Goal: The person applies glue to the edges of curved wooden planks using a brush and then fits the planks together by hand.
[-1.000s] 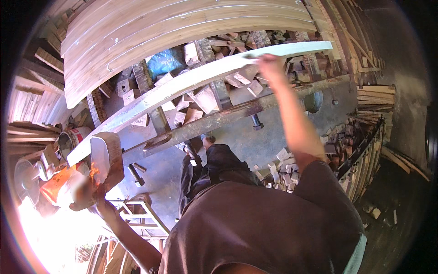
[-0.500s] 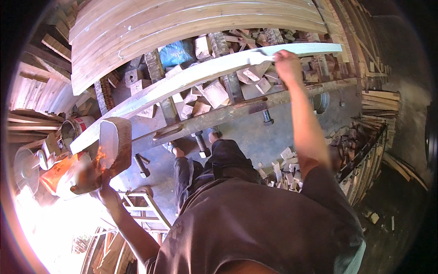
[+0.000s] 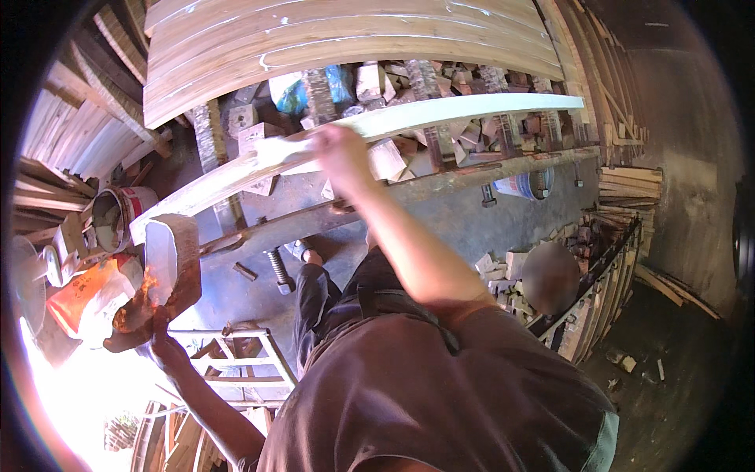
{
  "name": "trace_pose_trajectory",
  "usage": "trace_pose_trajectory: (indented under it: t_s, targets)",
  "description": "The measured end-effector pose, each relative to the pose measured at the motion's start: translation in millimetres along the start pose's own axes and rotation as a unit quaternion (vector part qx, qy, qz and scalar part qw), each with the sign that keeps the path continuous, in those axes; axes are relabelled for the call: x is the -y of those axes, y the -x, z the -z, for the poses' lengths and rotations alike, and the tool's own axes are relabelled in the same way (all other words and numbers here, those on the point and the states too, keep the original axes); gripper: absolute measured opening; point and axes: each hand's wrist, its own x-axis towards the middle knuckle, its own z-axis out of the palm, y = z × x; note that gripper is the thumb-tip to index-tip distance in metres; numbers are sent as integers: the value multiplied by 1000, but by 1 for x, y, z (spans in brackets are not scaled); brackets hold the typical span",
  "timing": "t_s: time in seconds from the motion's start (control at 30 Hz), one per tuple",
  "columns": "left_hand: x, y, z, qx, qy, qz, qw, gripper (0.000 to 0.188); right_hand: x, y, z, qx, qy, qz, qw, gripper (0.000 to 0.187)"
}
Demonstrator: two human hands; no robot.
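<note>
We wear a dark brown short-sleeved shirt and dark trousers; both forearms are bare, and our hands wear no gloves.

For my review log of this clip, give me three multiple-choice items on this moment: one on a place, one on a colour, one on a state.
1. Where is the right hand?
A. on the long pale plank
B. on the metal frame
C. on the sack

2. What colour is the sack at the lower left?
A. blue
B. orange
C. black

3. How is the scoop-like container kept up?
A. it lies on the floor
B. it hangs from a hook
C. the left hand holds it from below

Key: 1 A, the hand lies on the plank's upper face. 2 B, it shows orange. 3 C, the fingers grip its lower end.
</note>
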Motion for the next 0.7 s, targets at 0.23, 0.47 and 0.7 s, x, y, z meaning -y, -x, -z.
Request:
trace_pose_trajectory:
  t_s: [0.23, 0.47, 0.7]
  targets:
    - [50, -16, 76, 10, 27, 118, 993, 59, -68, -34, 143, -125, 232, -153, 952, 14]
    - [10, 13, -12, -39, -20, 29, 999, 61, 10, 11, 9, 41, 281, 119, 951, 20]
    - [-74, 56, -90, -32, -139, -65, 988, 66, -99, -21, 73, -16, 78, 13, 997, 22]
